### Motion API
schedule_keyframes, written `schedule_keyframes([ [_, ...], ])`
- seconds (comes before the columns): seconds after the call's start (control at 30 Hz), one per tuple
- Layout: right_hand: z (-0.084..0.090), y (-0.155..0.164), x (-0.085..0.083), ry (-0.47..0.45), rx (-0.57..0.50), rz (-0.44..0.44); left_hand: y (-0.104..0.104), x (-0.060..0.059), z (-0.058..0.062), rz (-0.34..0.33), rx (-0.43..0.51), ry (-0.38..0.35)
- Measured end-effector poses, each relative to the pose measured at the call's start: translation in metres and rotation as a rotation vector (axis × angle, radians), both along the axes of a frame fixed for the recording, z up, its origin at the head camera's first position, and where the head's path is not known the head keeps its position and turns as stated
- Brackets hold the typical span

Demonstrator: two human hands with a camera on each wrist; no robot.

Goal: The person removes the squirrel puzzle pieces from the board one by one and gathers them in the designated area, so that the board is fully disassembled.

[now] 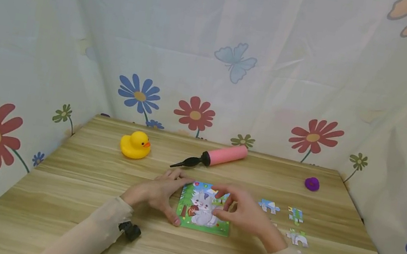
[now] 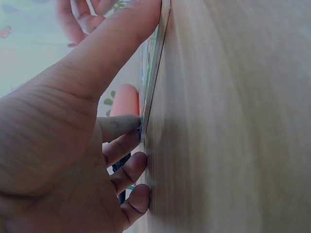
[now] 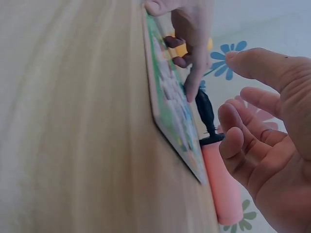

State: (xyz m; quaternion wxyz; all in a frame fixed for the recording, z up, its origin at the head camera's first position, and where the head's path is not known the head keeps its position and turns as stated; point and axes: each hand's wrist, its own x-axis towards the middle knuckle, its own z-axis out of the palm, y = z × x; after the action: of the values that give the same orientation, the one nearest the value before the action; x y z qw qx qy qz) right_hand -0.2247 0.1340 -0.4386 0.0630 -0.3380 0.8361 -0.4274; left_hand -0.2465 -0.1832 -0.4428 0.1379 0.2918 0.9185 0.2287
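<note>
A jigsaw puzzle (image 1: 196,221) in a tray with a grey squirrel picture and green border lies flat on the table. My left hand (image 1: 161,194) holds it at the left side, thumb on the near left corner and index finger at the far left corner. In the left wrist view, the thumb (image 2: 112,43) touches the board's edge. Over the right part of the picture hovers my right hand (image 1: 243,212), its fingers loosely bent and apart. Nothing shows between those fingers in the right wrist view. Part of the puzzle's right side is hidden beneath this hand.
Several loose puzzle pieces (image 1: 295,215) lie right of the puzzle, some partly hidden by the right arm. Behind stand a yellow rubber duck (image 1: 135,146) and a pink hand pump (image 1: 227,155) with a black nozzle. A small purple hat-shaped thing (image 1: 312,184) sits at the back right.
</note>
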Motion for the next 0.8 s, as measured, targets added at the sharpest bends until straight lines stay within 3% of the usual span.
schedule_keyframes([
  [0.4, -0.022, -0.013, 0.002, -0.083, 0.024, 0.044, 0.0, -0.001, -0.001, 0.001, -0.011, 0.001],
  [0.8, -0.029, -0.015, 0.002, -0.078, 0.052, 0.061, 0.001, -0.001, -0.002, 0.004, -0.006, -0.001],
])
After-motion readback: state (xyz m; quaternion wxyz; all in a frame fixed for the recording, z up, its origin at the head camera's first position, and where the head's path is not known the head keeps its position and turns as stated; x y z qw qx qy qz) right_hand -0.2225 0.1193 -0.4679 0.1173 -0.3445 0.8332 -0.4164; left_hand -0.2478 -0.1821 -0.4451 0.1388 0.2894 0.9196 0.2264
